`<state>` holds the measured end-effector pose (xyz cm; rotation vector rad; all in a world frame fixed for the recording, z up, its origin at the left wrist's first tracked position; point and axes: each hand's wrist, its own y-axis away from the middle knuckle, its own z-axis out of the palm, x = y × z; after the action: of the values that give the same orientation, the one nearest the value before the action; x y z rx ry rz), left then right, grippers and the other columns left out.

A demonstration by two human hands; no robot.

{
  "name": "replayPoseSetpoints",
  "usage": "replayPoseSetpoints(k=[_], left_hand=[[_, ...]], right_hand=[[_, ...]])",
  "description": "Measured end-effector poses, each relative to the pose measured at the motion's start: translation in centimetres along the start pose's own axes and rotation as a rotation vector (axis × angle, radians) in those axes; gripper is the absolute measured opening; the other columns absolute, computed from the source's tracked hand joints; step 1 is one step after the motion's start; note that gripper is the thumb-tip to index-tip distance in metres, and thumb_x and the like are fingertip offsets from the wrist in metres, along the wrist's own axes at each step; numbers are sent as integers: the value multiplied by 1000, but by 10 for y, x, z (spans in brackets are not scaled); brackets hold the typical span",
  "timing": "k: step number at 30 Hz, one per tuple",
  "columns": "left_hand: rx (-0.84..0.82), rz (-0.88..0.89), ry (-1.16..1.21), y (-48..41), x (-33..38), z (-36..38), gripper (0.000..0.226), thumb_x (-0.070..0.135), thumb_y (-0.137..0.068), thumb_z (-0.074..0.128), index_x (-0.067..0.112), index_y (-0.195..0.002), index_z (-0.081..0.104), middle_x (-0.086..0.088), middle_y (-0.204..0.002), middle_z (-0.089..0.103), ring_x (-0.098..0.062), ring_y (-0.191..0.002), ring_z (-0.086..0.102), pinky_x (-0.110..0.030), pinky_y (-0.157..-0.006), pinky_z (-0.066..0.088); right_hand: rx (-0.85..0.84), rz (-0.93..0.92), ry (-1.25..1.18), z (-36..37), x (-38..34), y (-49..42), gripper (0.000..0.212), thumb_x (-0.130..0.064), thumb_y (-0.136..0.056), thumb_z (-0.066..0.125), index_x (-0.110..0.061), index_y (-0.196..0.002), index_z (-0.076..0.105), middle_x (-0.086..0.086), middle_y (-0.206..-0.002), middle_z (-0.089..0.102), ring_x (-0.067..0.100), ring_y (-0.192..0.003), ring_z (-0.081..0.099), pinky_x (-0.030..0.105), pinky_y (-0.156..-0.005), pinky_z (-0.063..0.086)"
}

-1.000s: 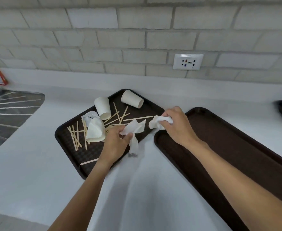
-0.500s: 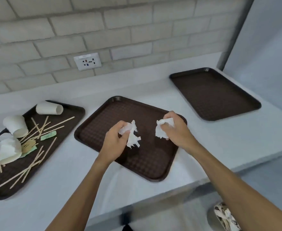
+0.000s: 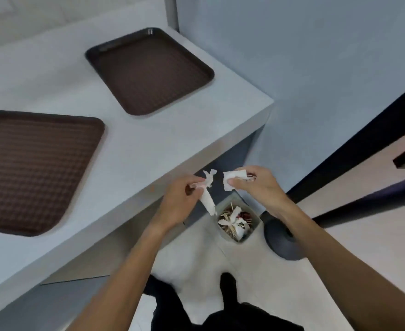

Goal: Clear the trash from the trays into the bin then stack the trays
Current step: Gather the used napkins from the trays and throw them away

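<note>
Closest to me, dark trouser legs [image 3: 227, 316] stand on a pale tiled floor [image 3: 268, 278], and both bare forearms reach out over it. The left hand [image 3: 180, 201] has its grip pinched on a twisted napkin [image 3: 207, 199] whose tail hangs down. The right hand [image 3: 256, 187] has its grip curled round a crumpled napkin [image 3: 232, 182]. The two white wads sit just beside each other without touching, off the bench's front edge near its right corner. Below them on the floor is a small grey bin [image 3: 254, 232] (wooden sticks and white paper inside, plus something dark red I can't make out), with a dark round base [image 3: 282, 240] just beside it. The bench [image 3: 148, 144] is matte, pale grey-blue. The near brown tray [image 3: 29, 168] lies at its left toward the front edge, and the far brown tray [image 3: 148, 70] lies by the back right corner, well apart. A blue-grey wall [image 3: 292, 56] rises behind.
</note>
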<state>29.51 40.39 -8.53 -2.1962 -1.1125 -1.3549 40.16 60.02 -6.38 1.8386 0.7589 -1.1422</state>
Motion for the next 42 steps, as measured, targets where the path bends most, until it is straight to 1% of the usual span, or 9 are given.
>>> replayPoseSetpoints(k=[5, 8, 11, 14, 20, 25, 32, 38, 42], left_hand=[[-151, -172, -95, -18, -51, 79, 25, 8, -89, 64, 19, -110, 72, 7, -100, 65, -4, -86, 62, -16, -81, 48], [-190, -288, -64, -31, -92, 123, 25, 4, -90, 62, 21, -106, 71, 12, -96, 65, 1, -79, 60, -5, -69, 43], [-276, -338, -57, -49, -140, 170, 24, 4, -89, 59, 26, -95, 69, 8, -96, 67, -6, -80, 61, -11, -64, 42], [-336, -364, -86, -76, -196, 220, 27, 5, -90, 57, 25, -101, 71, 3, -111, 66, -11, -96, 63, -15, -76, 46], [-398, -366, -155, -148, -302, 313, 28, 5, -94, 58, 17, -118, 68, -1, -128, 56, -18, -112, 59, -35, -101, 50], [-586, -358, -254, -179, -348, 347, 43, 15, -95, 61, 21, -137, 55, -3, -144, 43, -21, -127, 51, -38, -107, 45], [-584, -353, -281, -157, -310, 294, 42, 17, -92, 59, 23, -133, 57, -1, -141, 47, -22, -119, 57, -39, -105, 46], [-415, -242, -200, -113, -200, 212, 31, 21, -98, 56, 26, -128, 59, 5, -132, 51, -10, -105, 60, -26, -93, 48], [-265, -108, -120, -70, -117, 149, 32, 21, -99, 56, 25, -130, 57, 8, -126, 55, -3, -105, 58, -21, -92, 48]], right_hand=[[98, 261, -14, -28, 105, -13, 15, -23, -86, 64, -15, -87, 76, 10, -87, 75, 23, -82, 69, 36, -76, 53], [135, 350, 70, -29, 176, -29, 15, -17, -86, 61, -24, -82, 74, 4, -83, 71, 17, -78, 63, 32, -69, 47], [187, 419, 145, -21, 242, -51, 19, -10, -85, 61, -28, -77, 63, -4, -81, 65, 14, -74, 60, 25, -62, 45], [192, 420, 242, -9, 311, -82, 26, -4, -84, 60, -29, -79, 53, -12, -84, 58, 8, -77, 53, 14, -56, 36], [245, 361, 361, 21, 437, -151, 18, -3, -85, 63, -18, -93, 55, 0, -108, 56, 15, -96, 50, 4, -62, 30], [58, 416, 400, 38, 493, -183, 32, -18, -84, 72, -17, -112, 58, 6, -123, 53, 21, -104, 52, 17, -67, 37], [36, 388, 457, 29, 432, -158, 29, -15, -86, 65, -17, -115, 62, 9, -125, 56, 23, -108, 55, 22, -77, 38], [111, 143, 508, 22, 304, -120, 20, -20, -90, 61, -23, -110, 63, -7, -110, 56, 8, -100, 51, 8, -71, 35], [116, -38, 451, 16, 207, -79, 17, -24, -90, 62, -33, -104, 58, -14, -107, 56, -6, -90, 51, 9, -84, 39]])
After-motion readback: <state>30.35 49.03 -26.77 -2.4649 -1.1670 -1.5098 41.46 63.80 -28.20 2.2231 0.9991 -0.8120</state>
